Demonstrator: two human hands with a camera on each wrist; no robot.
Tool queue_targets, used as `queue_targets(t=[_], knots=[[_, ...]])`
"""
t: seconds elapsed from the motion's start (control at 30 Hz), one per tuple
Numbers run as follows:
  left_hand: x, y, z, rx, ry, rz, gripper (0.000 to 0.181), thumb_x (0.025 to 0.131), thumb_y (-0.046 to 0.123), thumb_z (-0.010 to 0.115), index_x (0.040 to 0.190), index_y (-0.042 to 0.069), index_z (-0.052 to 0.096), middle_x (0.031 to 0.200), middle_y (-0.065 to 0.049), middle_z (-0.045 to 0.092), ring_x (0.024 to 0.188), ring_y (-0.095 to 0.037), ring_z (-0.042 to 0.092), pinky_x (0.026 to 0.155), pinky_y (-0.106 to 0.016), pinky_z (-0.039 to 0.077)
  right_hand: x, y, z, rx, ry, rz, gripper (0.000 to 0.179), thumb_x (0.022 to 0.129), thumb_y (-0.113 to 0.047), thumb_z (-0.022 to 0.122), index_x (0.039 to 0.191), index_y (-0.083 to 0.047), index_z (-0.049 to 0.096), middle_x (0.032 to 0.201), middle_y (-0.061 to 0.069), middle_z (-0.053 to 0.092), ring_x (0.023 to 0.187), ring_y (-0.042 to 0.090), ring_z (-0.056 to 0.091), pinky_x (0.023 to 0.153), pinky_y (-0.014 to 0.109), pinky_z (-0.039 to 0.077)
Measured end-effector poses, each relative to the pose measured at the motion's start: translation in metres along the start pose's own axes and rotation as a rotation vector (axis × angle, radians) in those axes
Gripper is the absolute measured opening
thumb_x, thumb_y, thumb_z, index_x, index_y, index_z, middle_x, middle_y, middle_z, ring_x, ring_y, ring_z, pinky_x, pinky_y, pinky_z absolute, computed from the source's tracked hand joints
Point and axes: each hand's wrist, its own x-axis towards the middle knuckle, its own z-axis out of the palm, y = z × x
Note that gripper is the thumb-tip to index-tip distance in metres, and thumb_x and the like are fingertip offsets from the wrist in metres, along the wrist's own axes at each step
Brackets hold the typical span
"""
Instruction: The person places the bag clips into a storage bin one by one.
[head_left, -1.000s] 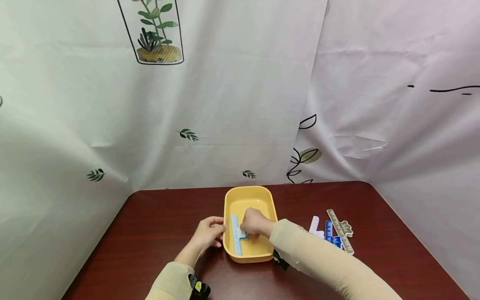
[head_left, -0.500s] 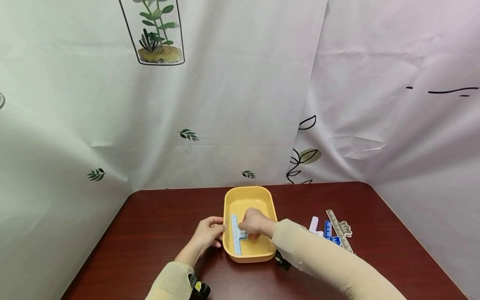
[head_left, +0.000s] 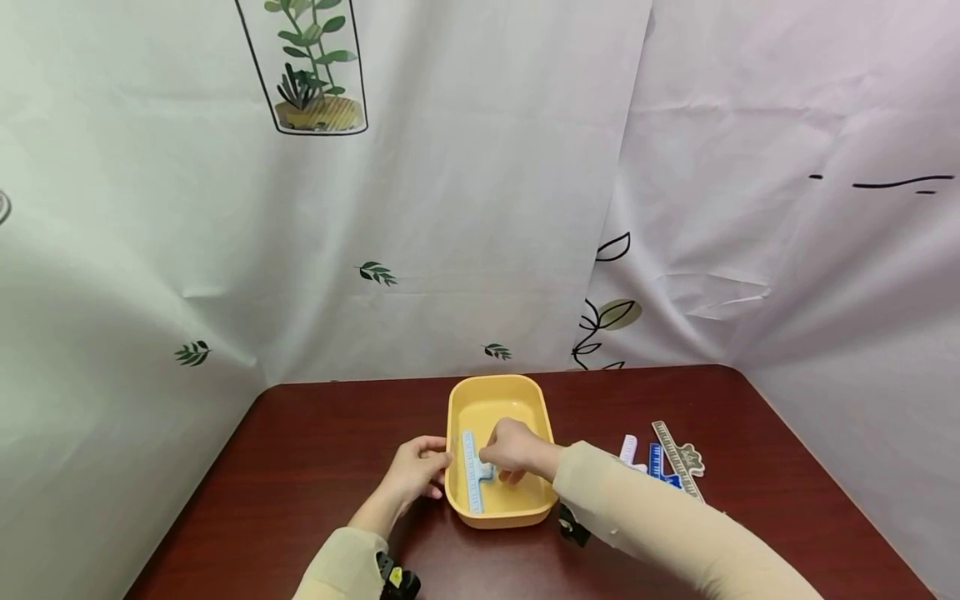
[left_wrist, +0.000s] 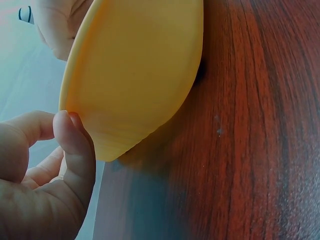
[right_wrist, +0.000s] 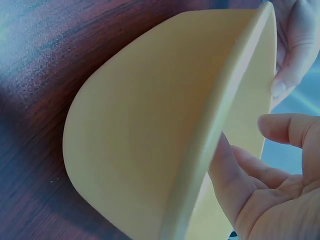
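A light blue ruler clip (head_left: 472, 471) lies lengthwise along the left side inside a yellow plastic bin (head_left: 498, 521). My right hand (head_left: 513, 446) hovers in the bin at the clip's short arm. In the right wrist view, the thumb and fingers of my right hand (right_wrist: 270, 185) are spread apart with nothing between them, and the bin's wall (right_wrist: 150, 125) hides part of the fingertips. My left hand (head_left: 415, 471) holds the bin's left rim. The left wrist view shows the thumb (left_wrist: 67, 135) against the outer wall near the rim.
To the right on the dark red table (head_left: 337, 433) lie a pale pink ruler clip (head_left: 628, 448), a blue one (head_left: 657, 461) and a beige one (head_left: 675, 454), partly covered by my right sleeve (head_left: 637, 504). A white printed curtain (head_left: 450, 208) stands behind the table.
My right hand's fingers have come off the light blue clip and the hand has lifted slightly, its forearm shifting a little right. The left hand and bin stay in place.
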Motion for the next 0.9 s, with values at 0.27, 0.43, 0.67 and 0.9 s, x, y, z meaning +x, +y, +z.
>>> queue_targets(t=[0.27, 0.43, 0.67, 0.9], knots=[[0.0, 0.0, 0.0, -0.006, -0.001, 0.001, 0.041, 0.088, 0.008, 0.059, 0.124, -0.009, 0.05, 0.078, -0.009, 0.061, 0.053, -0.011, 0.054, 0.042, -0.022, 0.047, -0.003, 0.001, -0.008, 0.009, -0.005, -0.012, 0.02, 0.083, -0.016, 0.063, 0.093, 0.0, 0.069, 0.076, 0.018, 0.065, 0.065, 0.024, 0.067, 0.052, 0.032, 0.057], [-0.001, 0.001, 0.001, -0.009, -0.001, 0.001, 0.04, 0.088, 0.007, 0.059, 0.123, -0.009, 0.05, 0.077, -0.008, 0.06, 0.053, -0.01, 0.053, 0.042, -0.022, 0.047, -0.005, 0.003, -0.01, -0.015, -0.006, -0.033, 0.017, 0.083, -0.016, 0.063, 0.091, -0.002, 0.069, 0.076, 0.017, 0.065, 0.065, 0.024, 0.067, 0.051, 0.031, 0.056], [0.001, -0.002, 0.0, -0.012, -0.002, 0.007, 0.041, 0.088, 0.008, 0.058, 0.125, -0.009, 0.049, 0.076, -0.008, 0.06, 0.052, -0.01, 0.053, 0.041, -0.022, 0.046, -0.008, 0.008, -0.01, -0.02, -0.007, -0.071, 0.016, 0.083, -0.016, 0.063, 0.09, -0.003, 0.071, 0.075, 0.016, 0.065, 0.062, 0.023, 0.065, 0.05, 0.033, 0.056], [0.005, -0.005, 0.0, -0.016, -0.002, -0.004, 0.041, 0.089, 0.008, 0.058, 0.126, -0.009, 0.049, 0.075, -0.007, 0.059, 0.052, -0.01, 0.053, 0.04, -0.022, 0.046, -0.009, 0.012, -0.012, 0.028, 0.008, -0.065, 0.017, 0.085, -0.018, 0.063, 0.091, -0.004, 0.069, 0.082, 0.012, 0.066, 0.064, 0.02, 0.065, 0.051, 0.031, 0.056]])
